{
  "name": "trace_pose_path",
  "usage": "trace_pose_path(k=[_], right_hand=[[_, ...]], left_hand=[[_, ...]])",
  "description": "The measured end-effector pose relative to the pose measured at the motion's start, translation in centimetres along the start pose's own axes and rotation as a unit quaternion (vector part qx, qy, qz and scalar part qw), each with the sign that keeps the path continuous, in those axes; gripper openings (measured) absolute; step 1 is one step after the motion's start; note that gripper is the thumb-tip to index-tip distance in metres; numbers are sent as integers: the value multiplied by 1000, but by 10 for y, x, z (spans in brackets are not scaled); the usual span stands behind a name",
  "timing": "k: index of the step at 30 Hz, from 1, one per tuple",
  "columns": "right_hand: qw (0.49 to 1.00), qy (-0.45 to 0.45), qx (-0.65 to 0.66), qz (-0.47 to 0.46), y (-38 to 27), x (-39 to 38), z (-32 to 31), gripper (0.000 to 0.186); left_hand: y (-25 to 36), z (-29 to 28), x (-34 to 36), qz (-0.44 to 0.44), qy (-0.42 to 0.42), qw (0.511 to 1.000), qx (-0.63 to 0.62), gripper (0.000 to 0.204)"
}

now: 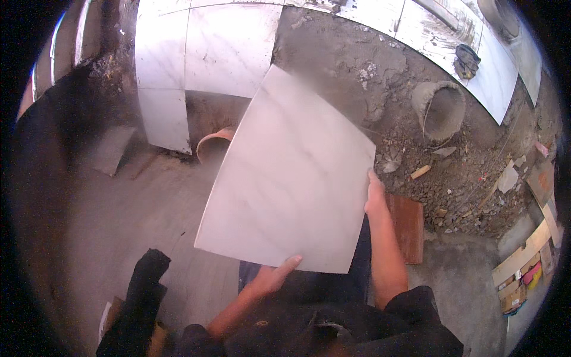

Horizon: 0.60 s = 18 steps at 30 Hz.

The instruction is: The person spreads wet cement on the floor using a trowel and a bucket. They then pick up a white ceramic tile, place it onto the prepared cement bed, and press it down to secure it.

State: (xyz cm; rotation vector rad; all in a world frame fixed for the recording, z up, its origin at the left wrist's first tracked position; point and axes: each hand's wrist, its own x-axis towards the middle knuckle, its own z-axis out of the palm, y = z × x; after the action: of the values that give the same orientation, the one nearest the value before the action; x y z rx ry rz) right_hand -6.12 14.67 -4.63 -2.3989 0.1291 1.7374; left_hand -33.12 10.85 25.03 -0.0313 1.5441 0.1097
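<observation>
Tilted in front of my body is a large white floor tile [291, 178] with faint grey veins, held between both hands. My left hand [275, 278] grips its near edge, the thumb on top and the other fingers out of sight beneath. On the right edge, my right hand [375, 193] is closed round the side, thumb toward the face of the tile. Beyond its far left edge lie matching laid tiles [232, 50], and part of an orange pipe or pot [215, 143] shows beside it.
Wet grey mortar [339, 53] spreads ahead, with a mortar-crusted bucket [440, 113] lying on it. A dark cloth or glove [466, 61] rests on far tiles. Rubble [464, 184] covers the right. A reddish-brown tile [405, 229] sits by my right forearm; cardboard [523, 253] lies far right.
</observation>
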Motion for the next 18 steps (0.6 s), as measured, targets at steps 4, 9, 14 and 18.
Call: trace_pose_path(k=[4,9,14,18], right_hand=[[985,104,-54,-126,-50,-5,60,56],[948,156,54,-271,-92,74,76,54],[915,149,-16,-375,-152,161,105,55],[852,169,-124,-480,-207,200,148,56]], left_hand=[[-50,-26,81,111,45,961,-248,66],[2,-46,231,181,55,727,-660,59],[11,-34,375,171,19,801,-573,63],[14,-47,439,136,-3,880,-455,79]])
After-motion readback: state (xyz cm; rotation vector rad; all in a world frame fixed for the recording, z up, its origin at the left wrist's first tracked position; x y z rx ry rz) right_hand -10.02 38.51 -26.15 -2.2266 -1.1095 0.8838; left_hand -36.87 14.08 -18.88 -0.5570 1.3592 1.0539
